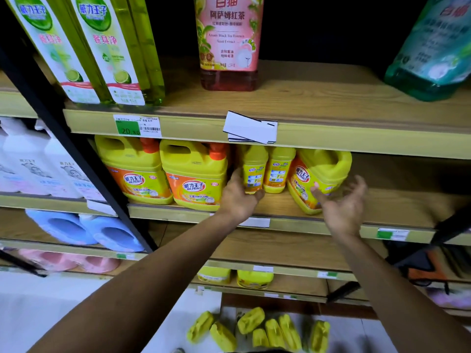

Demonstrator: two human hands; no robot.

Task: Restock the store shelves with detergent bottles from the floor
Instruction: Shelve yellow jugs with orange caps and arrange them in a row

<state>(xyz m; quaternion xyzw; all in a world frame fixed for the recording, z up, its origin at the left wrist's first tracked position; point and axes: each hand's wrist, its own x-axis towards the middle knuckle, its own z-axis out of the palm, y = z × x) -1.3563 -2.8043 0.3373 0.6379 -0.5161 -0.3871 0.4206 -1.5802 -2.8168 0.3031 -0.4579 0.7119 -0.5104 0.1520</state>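
Note:
My left hand (240, 193) grips the base of a small yellow detergent bottle (253, 169) standing on the middle wooden shelf (397, 205). A second small yellow bottle (279, 169) stands right beside it. To their right a large yellow jug (321, 171) leans tilted on the shelf. My right hand (342, 202) hovers in front of that jug, palm up, fingers spread and holding nothing. Two large yellow jugs (196, 174) with orange caps stand upright at the left. Several yellow bottles (257, 329) lie on the white floor below.
The upper shelf (305, 98) carries green dish-soap bottles (107, 47), a pink bottle (229, 42) and a tilted green bottle (433, 47). A black upright post (76, 154) divides off the left bay with white, blue and pink jugs. Lower shelves hold more yellow bottles (254, 278).

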